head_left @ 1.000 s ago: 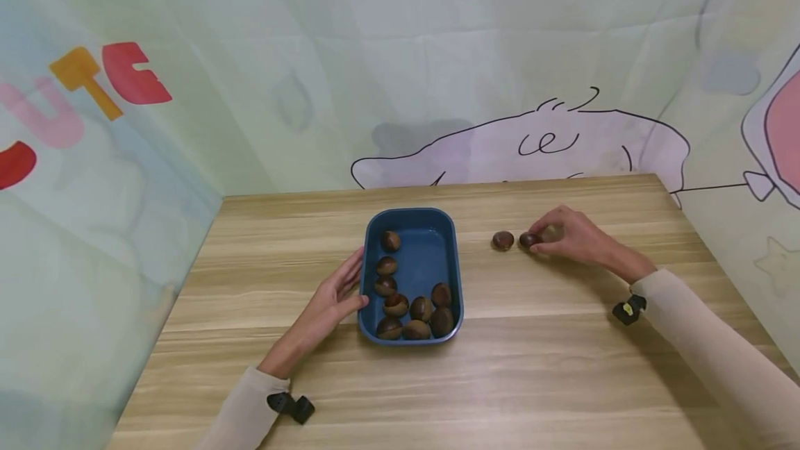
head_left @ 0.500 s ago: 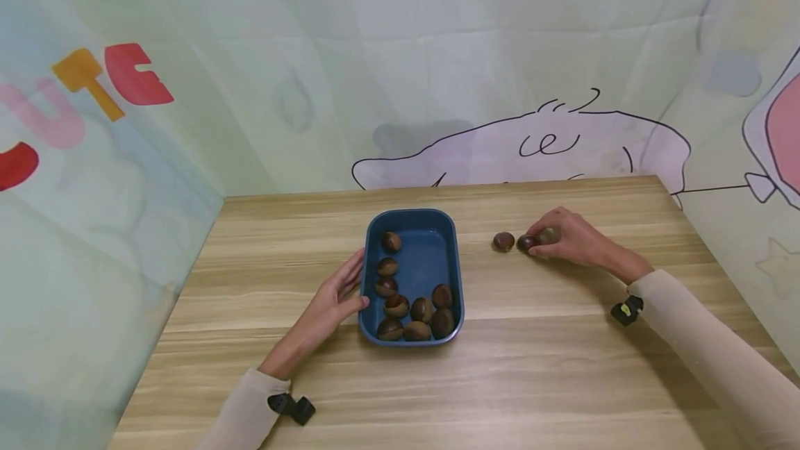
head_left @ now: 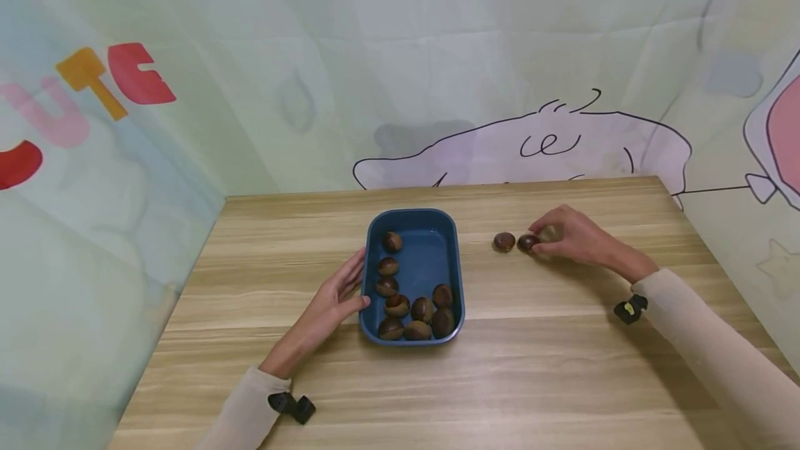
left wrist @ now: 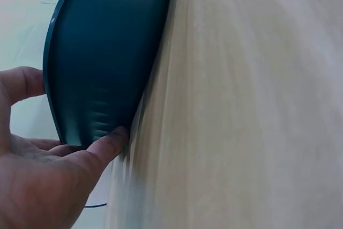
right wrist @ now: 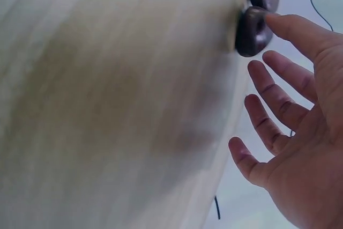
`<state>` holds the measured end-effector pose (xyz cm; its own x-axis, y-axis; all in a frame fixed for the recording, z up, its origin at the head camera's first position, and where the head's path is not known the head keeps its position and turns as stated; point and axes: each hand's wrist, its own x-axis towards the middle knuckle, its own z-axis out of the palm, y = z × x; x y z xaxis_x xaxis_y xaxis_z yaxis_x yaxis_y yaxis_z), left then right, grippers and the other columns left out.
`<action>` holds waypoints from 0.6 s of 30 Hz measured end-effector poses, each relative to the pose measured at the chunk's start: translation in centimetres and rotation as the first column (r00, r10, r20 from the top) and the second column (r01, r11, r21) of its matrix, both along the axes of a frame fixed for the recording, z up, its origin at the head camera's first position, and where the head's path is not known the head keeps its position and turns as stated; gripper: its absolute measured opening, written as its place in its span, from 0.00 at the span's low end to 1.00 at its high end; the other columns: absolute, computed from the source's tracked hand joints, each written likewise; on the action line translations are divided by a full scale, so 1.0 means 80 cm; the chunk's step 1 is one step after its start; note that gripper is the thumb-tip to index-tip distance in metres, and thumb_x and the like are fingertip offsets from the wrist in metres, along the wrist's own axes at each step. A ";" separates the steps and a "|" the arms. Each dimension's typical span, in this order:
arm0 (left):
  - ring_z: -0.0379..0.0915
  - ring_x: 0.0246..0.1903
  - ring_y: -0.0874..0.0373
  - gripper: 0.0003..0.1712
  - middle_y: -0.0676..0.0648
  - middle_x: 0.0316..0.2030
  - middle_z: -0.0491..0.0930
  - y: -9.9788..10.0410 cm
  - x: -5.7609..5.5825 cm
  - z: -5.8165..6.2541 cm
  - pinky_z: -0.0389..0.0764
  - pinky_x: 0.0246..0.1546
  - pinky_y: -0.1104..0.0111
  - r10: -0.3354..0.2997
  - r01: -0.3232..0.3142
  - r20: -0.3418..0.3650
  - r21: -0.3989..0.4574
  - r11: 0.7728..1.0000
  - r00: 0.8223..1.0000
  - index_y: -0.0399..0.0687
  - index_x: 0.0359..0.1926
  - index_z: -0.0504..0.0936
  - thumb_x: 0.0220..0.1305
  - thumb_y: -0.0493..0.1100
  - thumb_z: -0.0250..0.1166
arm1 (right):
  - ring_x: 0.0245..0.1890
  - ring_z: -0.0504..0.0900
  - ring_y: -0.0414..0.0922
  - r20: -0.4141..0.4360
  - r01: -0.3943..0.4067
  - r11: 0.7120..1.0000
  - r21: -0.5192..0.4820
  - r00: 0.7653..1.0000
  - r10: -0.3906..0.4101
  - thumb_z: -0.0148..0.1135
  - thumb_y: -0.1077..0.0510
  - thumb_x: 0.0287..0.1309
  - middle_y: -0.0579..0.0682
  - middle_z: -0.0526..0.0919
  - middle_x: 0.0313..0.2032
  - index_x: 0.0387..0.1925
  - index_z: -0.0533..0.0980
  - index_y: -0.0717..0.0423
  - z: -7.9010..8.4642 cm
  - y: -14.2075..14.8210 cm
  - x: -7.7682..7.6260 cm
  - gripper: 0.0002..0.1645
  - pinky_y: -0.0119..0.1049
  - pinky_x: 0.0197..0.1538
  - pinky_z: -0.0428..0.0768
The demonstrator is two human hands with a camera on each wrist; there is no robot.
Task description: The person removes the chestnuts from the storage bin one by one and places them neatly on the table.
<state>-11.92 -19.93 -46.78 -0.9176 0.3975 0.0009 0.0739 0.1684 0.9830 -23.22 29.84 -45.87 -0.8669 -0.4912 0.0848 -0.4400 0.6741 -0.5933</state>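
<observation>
A blue rectangular box (head_left: 412, 276) stands on the table and holds several brown chestnuts (head_left: 417, 330), grouped along its left side and near end. My left hand (head_left: 328, 301) rests against the box's left side, thumb at the rim; in the left wrist view its fingers (left wrist: 110, 142) touch the outer wall, low down by the tabletop. To the right of the box, two chestnuts lie side by side. My right hand (head_left: 575, 236) is at the right-hand chestnut (head_left: 528, 242); in the right wrist view its thumb touches that chestnut, while the other fingers are spread and relaxed.
The second loose chestnut (head_left: 503, 242) lies just left of the one at my right hand. The wood-grain table (head_left: 437, 394) ends at the back against a printed curtain (head_left: 300, 89). Black wrist cameras sit at both sleeves.
My right hand shifted slightly left with the chestnut, then drew back a little to the right, leaving more of the chestnut showing. My left hand and the box stay in place.
</observation>
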 end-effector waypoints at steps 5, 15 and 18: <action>0.48 0.86 0.38 0.51 0.38 0.88 0.48 -0.002 0.001 0.001 0.56 0.82 0.58 -0.030 0.030 -0.005 0.017 0.999 1.000 0.43 0.90 0.46 0.75 0.30 0.61 | 0.63 0.81 0.65 -0.027 0.008 1.000 -0.016 1.000 -0.009 0.81 0.60 0.62 0.62 0.90 0.56 0.53 0.88 0.63 0.015 0.001 0.003 0.19 0.69 0.71 0.71; 0.45 0.86 0.37 0.51 0.38 0.88 0.46 -0.006 0.001 0.001 0.59 0.77 0.74 -0.065 0.066 -0.003 0.027 0.997 0.998 0.43 0.90 0.44 0.76 0.30 0.60 | 0.63 0.80 0.61 -0.095 -0.037 0.998 -0.051 0.995 0.032 0.82 0.60 0.61 0.56 0.90 0.55 0.53 0.89 0.60 0.034 -0.018 0.013 0.19 0.62 0.67 0.74; 0.45 0.86 0.36 0.51 0.37 0.88 0.46 -0.005 0.001 0.001 0.60 0.75 0.78 -0.070 0.070 -0.004 0.026 0.997 0.998 0.43 0.90 0.43 0.76 0.30 0.60 | 0.61 0.81 0.61 -0.131 -0.074 0.995 -0.061 0.989 0.065 0.83 0.62 0.60 0.55 0.91 0.53 0.51 0.89 0.60 0.037 -0.030 0.017 0.18 0.61 0.65 0.75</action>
